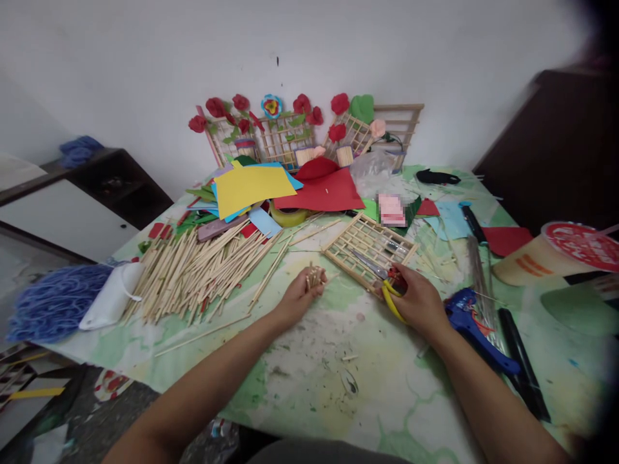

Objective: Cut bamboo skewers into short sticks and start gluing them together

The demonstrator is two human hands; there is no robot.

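My left hand (297, 298) is closed around a small bundle of short wooden sticks (315, 277), their ends poking up past the fingers. In my right hand (420, 301) are scissors with yellow and red handles (393, 300), the blades pointing to the upper left. Those blades lie over a small wooden lattice (355, 237), which rests on the table beyond my hands. Left of my left hand spreads a big pile of long thin sticks (193, 274). A short cut piece (350, 357) lies on the tabletop nearer to me.
Coloured sheets (256, 187) and red paper (333, 193) are stacked at the back, before lattices with paper flowers (271, 106). A blue glue gun (478, 332), a black tube (522, 361) and a lidded cup (551, 254) stand right. Blue yarn (58, 301) sits left.
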